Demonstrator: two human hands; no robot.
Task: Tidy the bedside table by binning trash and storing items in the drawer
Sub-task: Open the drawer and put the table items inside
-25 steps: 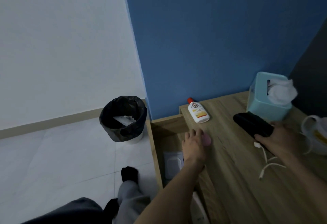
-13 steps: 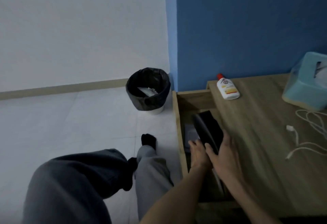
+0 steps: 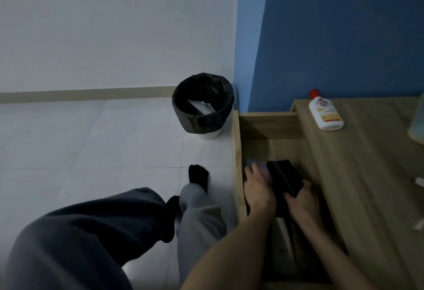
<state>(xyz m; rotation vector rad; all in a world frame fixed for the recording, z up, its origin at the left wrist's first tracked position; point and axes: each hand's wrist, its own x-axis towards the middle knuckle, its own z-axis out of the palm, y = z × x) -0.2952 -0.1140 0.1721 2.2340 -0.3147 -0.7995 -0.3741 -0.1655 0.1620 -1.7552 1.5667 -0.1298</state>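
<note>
While my right hand (image 3: 302, 200) curls round the black case (image 3: 283, 178) in the drawer (image 3: 268, 122), left hand (image 3: 258, 190) flat beside it, fingers straight

Both forearms extended forward, left hand (image 3: 258, 188) flat, palm down, right hand (image 3: 301, 200) gripping a black case (image 3: 284, 178)

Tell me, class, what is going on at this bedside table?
A person sits by the table with its drawer open. The right hand grips a black case, holding it inside the drawer, while the left hand lies flat beside it. A white bottle lies on the tabletop, not yet stored. The lined bin on the floor holds some trash.
</note>
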